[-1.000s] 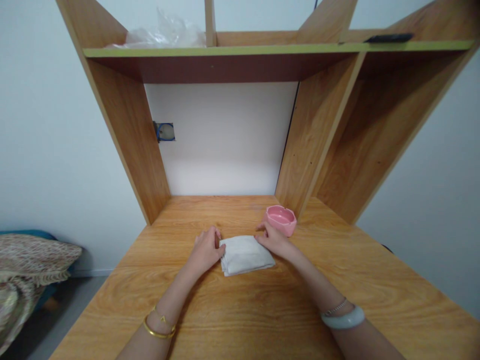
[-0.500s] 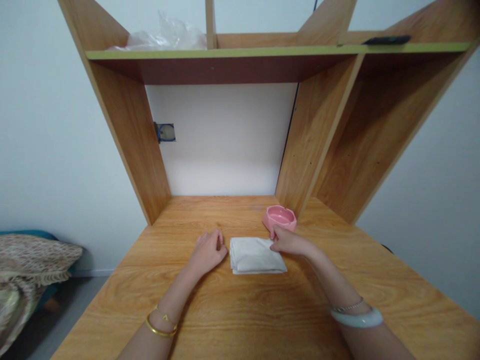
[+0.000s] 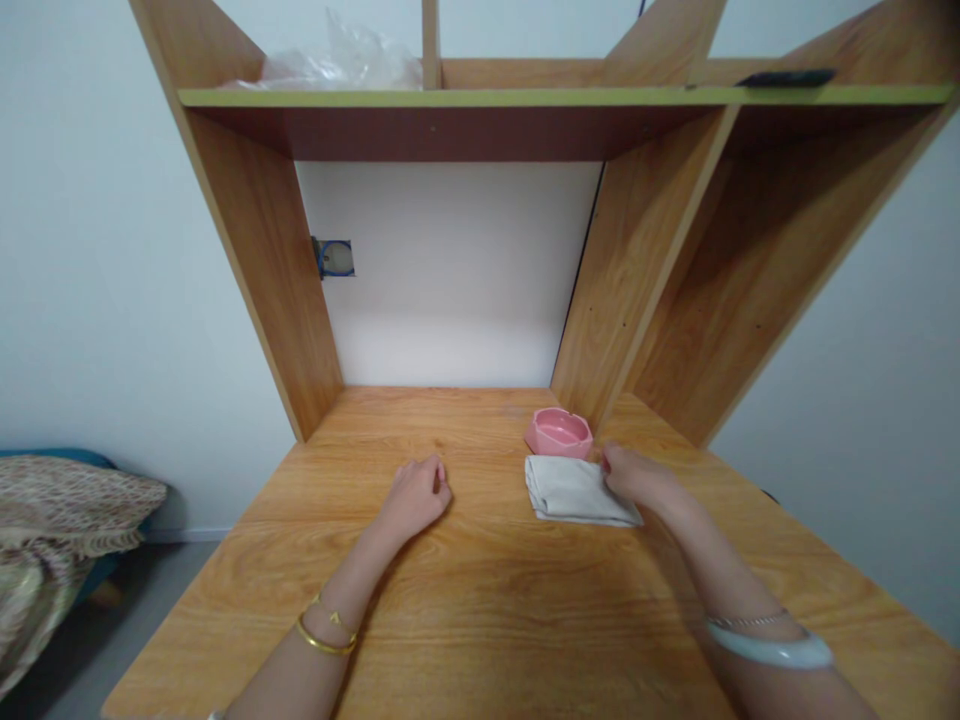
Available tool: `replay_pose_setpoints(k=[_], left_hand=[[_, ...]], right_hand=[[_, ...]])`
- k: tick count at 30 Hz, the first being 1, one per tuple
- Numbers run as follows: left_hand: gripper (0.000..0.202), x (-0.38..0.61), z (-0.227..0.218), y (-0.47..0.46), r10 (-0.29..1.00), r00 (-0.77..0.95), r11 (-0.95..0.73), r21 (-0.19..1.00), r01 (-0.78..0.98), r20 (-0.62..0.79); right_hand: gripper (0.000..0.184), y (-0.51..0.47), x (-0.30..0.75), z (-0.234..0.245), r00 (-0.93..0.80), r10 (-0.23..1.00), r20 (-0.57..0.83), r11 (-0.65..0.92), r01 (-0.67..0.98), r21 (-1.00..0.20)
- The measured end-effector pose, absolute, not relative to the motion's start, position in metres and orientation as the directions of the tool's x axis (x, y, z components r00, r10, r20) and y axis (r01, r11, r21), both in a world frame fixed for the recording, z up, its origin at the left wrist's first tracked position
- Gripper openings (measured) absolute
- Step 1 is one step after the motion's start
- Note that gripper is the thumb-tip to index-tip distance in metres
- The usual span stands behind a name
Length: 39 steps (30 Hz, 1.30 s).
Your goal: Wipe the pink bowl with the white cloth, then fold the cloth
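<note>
A folded pale grey cloth lies on the wooden desk, just in front of a pink faceted ashtray. At its far right edge my right hand grips the cloth between thumb and fingers; the fingertips are partly hidden. My left hand rests on the desk to the left of the cloth, apart from it. Its fingers are curled in toward the thumb, and nothing shows in them.
The desk has a hutch with a side panel at left and a divider at right. A clear plastic bag and a dark flat object lie on the upper shelf. A patterned throw is at far left.
My right hand has moved the folded cloth to the right and slightly away from me, up near the ashtray. My left hand has stayed in about the same spot.
</note>
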<state>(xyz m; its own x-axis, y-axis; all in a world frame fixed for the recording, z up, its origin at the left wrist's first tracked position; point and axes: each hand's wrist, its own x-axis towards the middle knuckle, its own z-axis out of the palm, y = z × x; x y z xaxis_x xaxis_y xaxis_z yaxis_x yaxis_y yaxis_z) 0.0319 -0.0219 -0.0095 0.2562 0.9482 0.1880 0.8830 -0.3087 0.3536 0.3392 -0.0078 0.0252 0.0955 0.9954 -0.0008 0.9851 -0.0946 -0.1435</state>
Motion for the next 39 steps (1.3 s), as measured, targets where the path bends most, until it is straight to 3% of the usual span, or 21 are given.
replay_pose_setpoints(k=[5, 9, 11, 15, 19, 22, 30, 39], left_hand=[[0.01, 0.031, -0.012, -0.02, 0.953, 0.242, -0.296, 0.391, 0.872, 0.182], [0.01, 0.035, -0.013, -0.021, 0.943, 0.248, -0.322, 0.424, 0.847, 0.222], [0.011, 0.037, -0.012, -0.021, 0.929, 0.266, -0.357, 0.443, 0.822, 0.257], [0.02, 0.039, -0.013, -0.023, 0.889, 0.343, -0.452, 0.474, 0.755, 0.302], [0.031, 0.038, -0.018, -0.023, 0.859, 0.427, -0.512, 0.478, 0.714, 0.283], [0.039, 0.036, -0.018, -0.023, 0.868, 0.445, -0.494, 0.468, 0.733, 0.22], [0.052, 0.046, -0.007, -0.035, 0.88, 0.471, -0.454, 0.401, 0.796, 0.061], [0.052, 0.065, -0.021, -0.041, 0.914, 0.405, -0.379, 0.367, 0.849, 0.007]], right_hand=[[0.027, -0.013, 0.337, 0.031, 0.242, 0.97, -0.025, -0.243, 0.97, -0.003], [0.031, -0.023, 0.308, 0.035, 0.21, 0.966, 0.15, -0.221, 0.974, 0.057], [0.038, -0.029, 0.283, 0.035, 0.037, 0.98, 0.195, -0.043, 0.999, 0.028], [0.05, -0.041, 0.227, 0.025, -0.338, 0.924, 0.18, 0.365, 0.919, -0.148], [0.051, -0.051, 0.191, 0.008, -0.482, 0.861, 0.161, 0.508, 0.823, -0.254], [0.057, -0.055, 0.185, -0.002, -0.498, 0.855, 0.146, 0.518, 0.811, -0.272], [0.053, -0.051, 0.2, -0.014, -0.43, 0.901, 0.053, 0.432, 0.881, -0.192], [0.054, -0.041, 0.199, -0.033, -0.458, 0.887, 0.048, 0.452, 0.846, -0.283]])
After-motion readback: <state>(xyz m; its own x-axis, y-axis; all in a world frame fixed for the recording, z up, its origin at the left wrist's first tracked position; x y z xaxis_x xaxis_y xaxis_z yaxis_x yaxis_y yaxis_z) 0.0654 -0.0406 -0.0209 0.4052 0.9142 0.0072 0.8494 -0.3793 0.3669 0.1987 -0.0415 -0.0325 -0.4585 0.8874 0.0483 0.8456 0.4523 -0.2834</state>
